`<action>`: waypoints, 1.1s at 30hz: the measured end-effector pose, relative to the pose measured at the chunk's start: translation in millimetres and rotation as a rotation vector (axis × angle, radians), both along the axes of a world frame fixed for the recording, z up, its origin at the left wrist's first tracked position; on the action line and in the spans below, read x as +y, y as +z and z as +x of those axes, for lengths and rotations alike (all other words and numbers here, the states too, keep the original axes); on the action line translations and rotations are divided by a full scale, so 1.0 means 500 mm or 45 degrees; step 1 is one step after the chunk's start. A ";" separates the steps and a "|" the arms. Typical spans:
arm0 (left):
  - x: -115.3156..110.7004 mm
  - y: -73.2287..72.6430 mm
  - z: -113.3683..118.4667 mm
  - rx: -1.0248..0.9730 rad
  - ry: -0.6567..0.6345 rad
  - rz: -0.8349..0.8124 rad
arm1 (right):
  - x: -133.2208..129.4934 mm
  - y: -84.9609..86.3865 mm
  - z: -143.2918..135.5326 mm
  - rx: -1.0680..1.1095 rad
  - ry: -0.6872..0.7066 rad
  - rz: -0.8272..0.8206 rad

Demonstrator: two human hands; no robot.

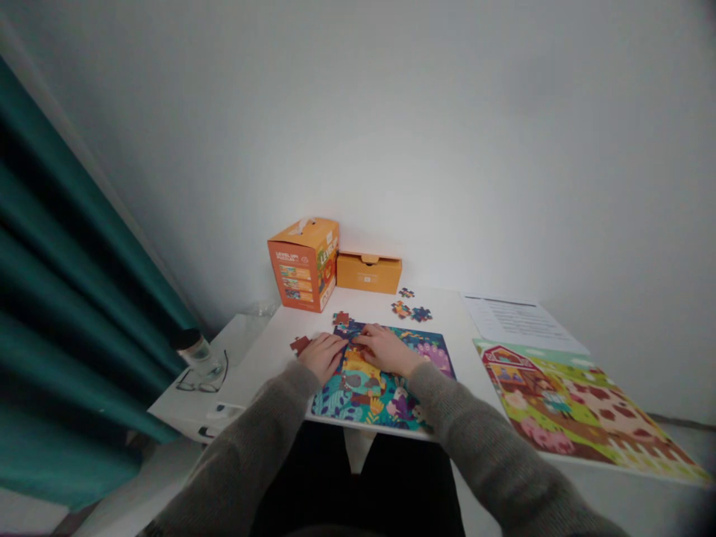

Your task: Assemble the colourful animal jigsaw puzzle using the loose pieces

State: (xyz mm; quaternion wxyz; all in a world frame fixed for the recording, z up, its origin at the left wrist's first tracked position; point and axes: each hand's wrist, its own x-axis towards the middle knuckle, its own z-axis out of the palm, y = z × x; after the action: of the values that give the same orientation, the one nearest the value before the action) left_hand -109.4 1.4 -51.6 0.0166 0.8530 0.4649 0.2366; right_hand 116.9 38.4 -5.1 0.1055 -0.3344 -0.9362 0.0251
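A colourful jigsaw puzzle with jungle animals lies on the white table in front of me. My left hand rests at its upper left edge, fingers stretched flat toward the middle. Over the puzzle's upper part, my right hand bends its fingers down, the tips drawn together near the left fingertips. Whatever is under those right fingertips is hidden. Just left of my left hand lies a brown-backed puzzle piece. Another brown-backed piece sits by the puzzle's top left corner.
Loose picture pieces lie beyond the puzzle. An orange puzzle box and an orange drawer-like box stand by the wall. At right are a farm picture and a printed sheet. Glasses and a bottle are left.
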 end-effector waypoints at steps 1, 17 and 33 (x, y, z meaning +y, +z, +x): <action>0.000 0.000 0.000 0.009 0.008 -0.004 | -0.001 0.002 0.000 -0.003 -0.002 -0.004; -0.001 -0.004 -0.002 0.040 0.048 -0.050 | 0.077 -0.016 0.005 0.168 -0.024 -0.110; 0.001 -0.009 -0.004 -0.138 0.062 -0.047 | 0.196 -0.049 -0.094 0.188 0.045 -0.175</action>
State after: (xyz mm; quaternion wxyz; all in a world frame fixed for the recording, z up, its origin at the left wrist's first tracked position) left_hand -111.2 1.9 -56.1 0.0517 0.8268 0.4884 0.2742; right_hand 69.8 136.5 -29.6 0.1505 -0.3213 -0.9278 0.1156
